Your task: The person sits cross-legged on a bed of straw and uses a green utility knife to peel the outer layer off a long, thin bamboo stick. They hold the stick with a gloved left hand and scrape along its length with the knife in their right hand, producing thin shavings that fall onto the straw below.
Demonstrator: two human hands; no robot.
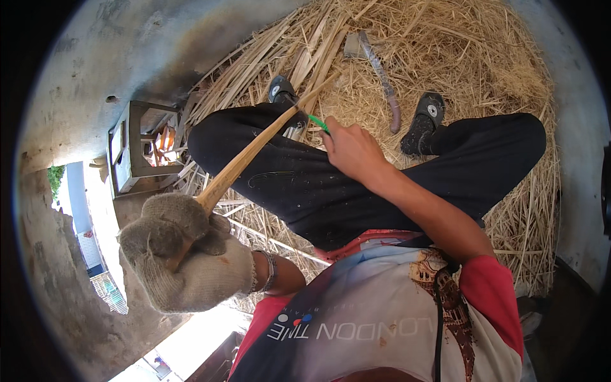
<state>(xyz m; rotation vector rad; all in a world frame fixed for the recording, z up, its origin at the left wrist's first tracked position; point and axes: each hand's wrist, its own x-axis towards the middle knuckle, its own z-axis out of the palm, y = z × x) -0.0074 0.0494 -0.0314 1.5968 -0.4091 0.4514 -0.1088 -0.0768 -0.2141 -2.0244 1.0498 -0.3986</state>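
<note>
The gloved left hand [184, 251] was clenched around a split bamboo strip [254, 149] slanting across the lap. The bare right hand [350, 149] was closed on a green-handled blade [318, 123] against it, over straw [484, 57].

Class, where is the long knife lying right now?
In the head view, the knife lies on the straw at top centre, between the two shoes, just beyond the right hand.
</note>
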